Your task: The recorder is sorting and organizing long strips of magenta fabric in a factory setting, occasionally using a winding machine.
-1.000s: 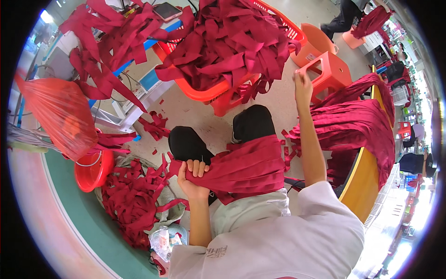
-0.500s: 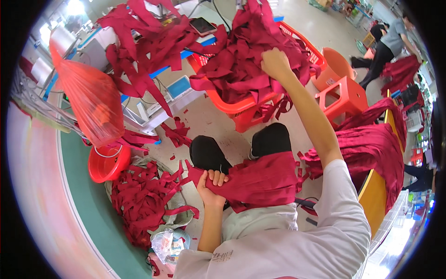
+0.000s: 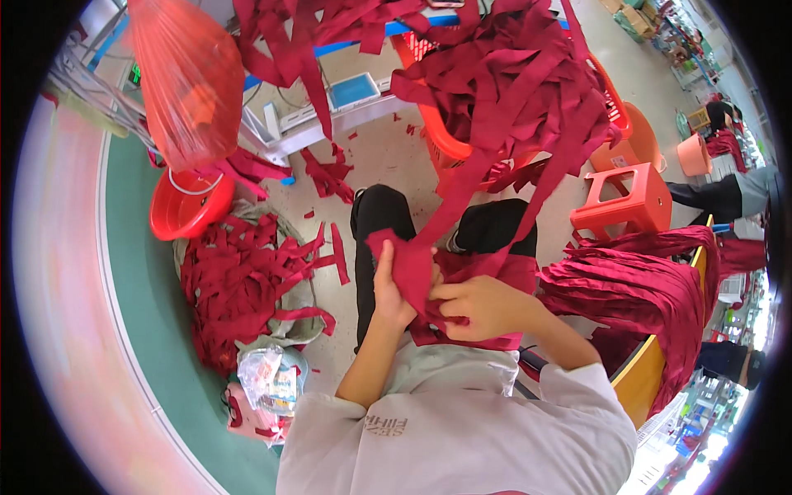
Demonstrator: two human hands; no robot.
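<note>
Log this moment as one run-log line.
left hand: holds red fabric strip | right hand: pinches same strip | strip trails up to orange basket

I'm looking into a garment workshop. Dark red fabric strips (image 3: pixel 511 74) spill from an orange plastic basket (image 3: pixel 615 107), and more lie heaped on the floor (image 3: pixel 235 280). Folded red cloth (image 3: pixel 635 285) is stacked on a yellow table edge (image 3: pixel 639 379). Other workers (image 3: pixel 726 194) sit beyond the orange stools (image 3: pixel 623 202).

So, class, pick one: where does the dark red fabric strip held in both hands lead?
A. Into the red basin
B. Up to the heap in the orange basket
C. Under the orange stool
B: the fabric strip, gripped by the left hand and right hand, runs up to the heaped orange basket.
</note>
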